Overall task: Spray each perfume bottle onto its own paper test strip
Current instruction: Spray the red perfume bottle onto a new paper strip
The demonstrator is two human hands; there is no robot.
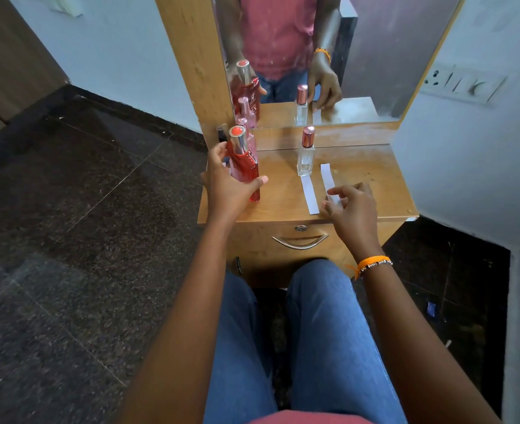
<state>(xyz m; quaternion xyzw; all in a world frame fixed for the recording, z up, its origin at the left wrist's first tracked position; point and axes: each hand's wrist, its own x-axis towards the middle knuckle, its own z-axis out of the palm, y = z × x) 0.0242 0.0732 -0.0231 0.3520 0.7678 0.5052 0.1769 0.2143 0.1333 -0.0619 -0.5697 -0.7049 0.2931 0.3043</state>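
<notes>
Right hand pinches a paper strip; left hand grips red bottle.

Two paper strips lie before the bottle on the table.

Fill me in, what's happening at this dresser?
A person is seated at a wooden dresser testing perfumes. The left hand holds a red perfume bottle, cap still on, above the dresser's left edge. The right hand touches the near end of one paper strip. A second strip lies just left of it, in front of a capped clear bottle. Nothing is being sprayed.
</notes>
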